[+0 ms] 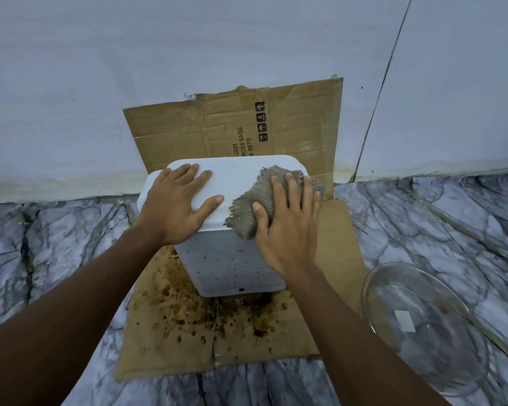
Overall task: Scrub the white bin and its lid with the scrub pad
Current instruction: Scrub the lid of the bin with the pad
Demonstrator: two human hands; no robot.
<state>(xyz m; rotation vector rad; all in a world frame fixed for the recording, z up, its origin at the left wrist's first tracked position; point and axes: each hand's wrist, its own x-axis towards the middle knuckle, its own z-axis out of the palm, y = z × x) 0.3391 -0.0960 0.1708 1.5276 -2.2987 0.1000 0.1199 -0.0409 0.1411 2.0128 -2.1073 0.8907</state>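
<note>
The white bin [232, 265] stands upright on cardboard, its front wall speckled with dark spots. Its white lid [235, 174] sits closed on top. My left hand [176, 203] lies flat on the left half of the lid, fingers spread and straight. A grey, rough scrub pad [255, 194] covers the lid's right front corner and hangs a little over the edge. My right hand [291, 221] presses flat on the pad with straight fingers.
Stained brown cardboard [188, 326] lies under the bin, and another sheet [217, 127] leans against the white wall behind. A clear glass bowl [423, 326] sits on the marble floor at the lower right.
</note>
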